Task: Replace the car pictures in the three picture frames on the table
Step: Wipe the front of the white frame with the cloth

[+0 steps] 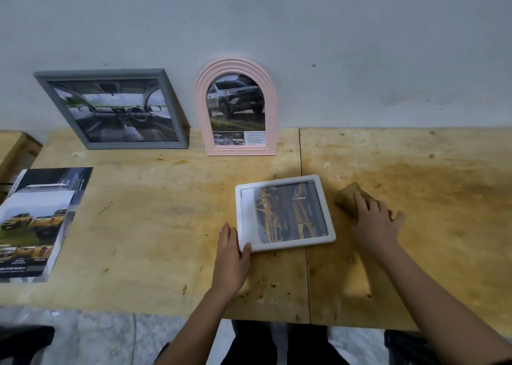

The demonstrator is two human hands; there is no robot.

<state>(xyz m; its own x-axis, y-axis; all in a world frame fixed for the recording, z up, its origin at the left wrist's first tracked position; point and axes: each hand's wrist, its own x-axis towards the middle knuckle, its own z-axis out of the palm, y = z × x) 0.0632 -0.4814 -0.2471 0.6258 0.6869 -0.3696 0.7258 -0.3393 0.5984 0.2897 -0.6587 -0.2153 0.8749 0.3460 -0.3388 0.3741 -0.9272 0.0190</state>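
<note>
A white rectangular frame [285,212] lies flat on the wooden table [155,226], showing a yellow car picture. My left hand [231,253] holds its near left corner, thumb on the frame's face. My right hand [374,220] rests on a brown cloth [347,197] just right of the frame, fingers spread over it. A grey frame [116,109] with a car interior picture and a pink arched frame [235,106] with a silver SUV picture lean against the wall at the back.
A stack of car brochure pages [38,223] lies at the table's left edge. A second wooden surface [15,151] sits beyond the left end. The table's near edge runs just above my legs.
</note>
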